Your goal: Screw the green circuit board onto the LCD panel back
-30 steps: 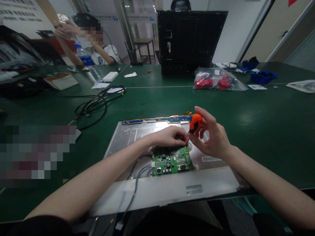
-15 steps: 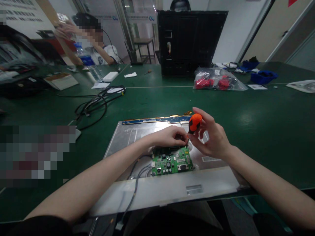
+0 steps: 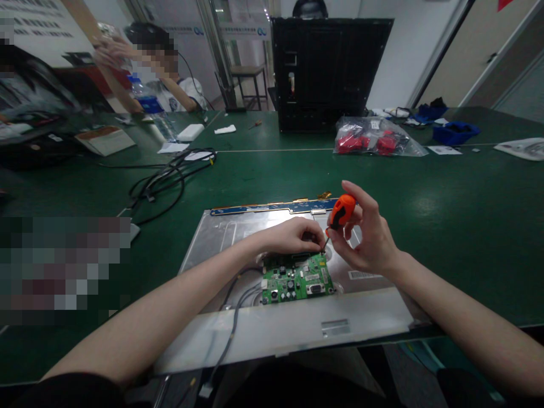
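My right hand (image 3: 369, 232) holds an orange and black screwdriver (image 3: 343, 211), its shaft slanting down and left. The tip meets the upper right corner of a green circuit board (image 3: 297, 277). Beside that corner, my left hand (image 3: 300, 233) has its thumb and fingers closed close to the tip; what they pinch, if anything, is hidden. The board lies on the metal back of a display panel (image 3: 221, 238), which has a blue board strip (image 3: 272, 208) along its far edge. Grey cables (image 3: 233, 323) run from the board's left side over the panel's near edge.
Black cables (image 3: 165, 175) lie coiled at left, near a water bottle (image 3: 155, 113). Farther back stand a large black monitor-like case (image 3: 327, 73) and a plastic bag with red items (image 3: 378, 139). Another person (image 3: 170, 85) sits across the table at the left with raised hands.
The screwdriver handle has tilted to the right, with my right fingers shifting right around it. The tip stays at the board's corner, and my left hand holds its position.
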Available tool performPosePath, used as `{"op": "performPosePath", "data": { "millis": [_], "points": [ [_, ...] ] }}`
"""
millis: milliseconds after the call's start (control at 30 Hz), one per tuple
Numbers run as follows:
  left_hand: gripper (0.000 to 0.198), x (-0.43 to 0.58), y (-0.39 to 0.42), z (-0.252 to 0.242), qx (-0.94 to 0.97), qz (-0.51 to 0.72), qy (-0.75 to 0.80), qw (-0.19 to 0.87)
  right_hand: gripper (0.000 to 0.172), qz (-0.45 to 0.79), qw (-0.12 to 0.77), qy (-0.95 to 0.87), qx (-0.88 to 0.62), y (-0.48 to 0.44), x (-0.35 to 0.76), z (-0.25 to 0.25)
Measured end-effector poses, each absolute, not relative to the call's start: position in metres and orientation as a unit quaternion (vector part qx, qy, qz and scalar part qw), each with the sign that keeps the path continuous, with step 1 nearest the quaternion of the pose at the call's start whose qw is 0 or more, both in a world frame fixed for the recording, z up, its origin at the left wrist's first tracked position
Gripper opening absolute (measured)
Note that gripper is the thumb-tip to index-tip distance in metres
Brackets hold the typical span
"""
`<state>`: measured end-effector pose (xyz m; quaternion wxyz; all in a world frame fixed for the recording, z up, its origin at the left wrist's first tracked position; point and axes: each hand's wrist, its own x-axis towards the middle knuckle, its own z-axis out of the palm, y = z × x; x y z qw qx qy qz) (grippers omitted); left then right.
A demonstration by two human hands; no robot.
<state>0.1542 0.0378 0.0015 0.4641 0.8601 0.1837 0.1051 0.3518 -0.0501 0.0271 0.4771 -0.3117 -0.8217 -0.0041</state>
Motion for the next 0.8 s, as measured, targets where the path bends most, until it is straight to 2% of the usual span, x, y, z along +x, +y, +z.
{"op": "performPosePath", "data": {
  "millis": [333, 667, 800],
  "points": [
    [0.007, 0.1550, 0.0370, 0.0036, 0.860, 0.109, 0.176, 0.467, 0.071, -0.044, 0.473, -0.819, -0.323, -0.0493, 0.3512, 0.0298],
    [0.005, 0.1545, 0.0379, 0.0008, 0.861, 0.108, 0.183, 0.463, 0.080, -0.011, 0.487, -0.815, -0.313, -0.0498, 0.3495, 0.0268],
    [0.005, 0.1545, 0.0384, 0.0011, 0.861, 0.103, 0.183, 0.463, 0.077, -0.018, 0.478, -0.818, -0.318, -0.0503, 0.3504, 0.0279]
  ]
}}
